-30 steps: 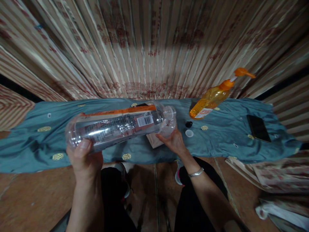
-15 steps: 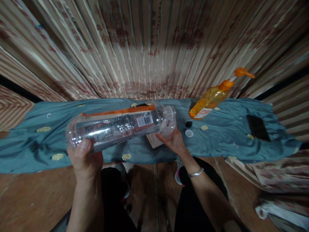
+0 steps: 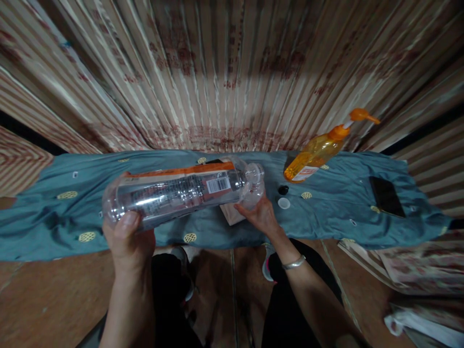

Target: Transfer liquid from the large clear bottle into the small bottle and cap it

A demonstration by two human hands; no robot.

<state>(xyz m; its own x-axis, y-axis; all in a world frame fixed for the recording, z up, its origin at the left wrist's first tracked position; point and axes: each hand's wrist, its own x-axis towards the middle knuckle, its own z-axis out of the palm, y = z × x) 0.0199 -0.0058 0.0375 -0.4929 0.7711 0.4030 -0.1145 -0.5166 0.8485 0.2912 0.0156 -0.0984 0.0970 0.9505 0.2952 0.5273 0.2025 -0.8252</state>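
A large clear plastic bottle (image 3: pixel 174 191) with an orange-edged label and barcode is tilted nearly sideways above the cloth. My left hand (image 3: pixel 128 237) grips its base end at the left. At its neck, a smaller clear container (image 3: pixel 253 192) is held by my right hand (image 3: pixel 261 212), with the bottle's mouth against or just over it; the exact contact is hard to make out. Right of my right hand lie a black cap (image 3: pixel 283 190) and a white cap (image 3: pixel 283 203). An orange pump bottle (image 3: pixel 313 154) stands behind them.
A blue-green cloth (image 3: pixel 340 203) with yellow patterns covers the long surface. A dark phone-like object (image 3: pixel 386 196) lies at the right. Under the large bottle is a partly hidden pale box (image 3: pixel 232 216). A patterned curtain (image 3: pixel 224 87) hangs behind.
The view has shifted very slightly. Both hands keep their hold, and the large bottle's base end sits slightly further right and lower in the picture.
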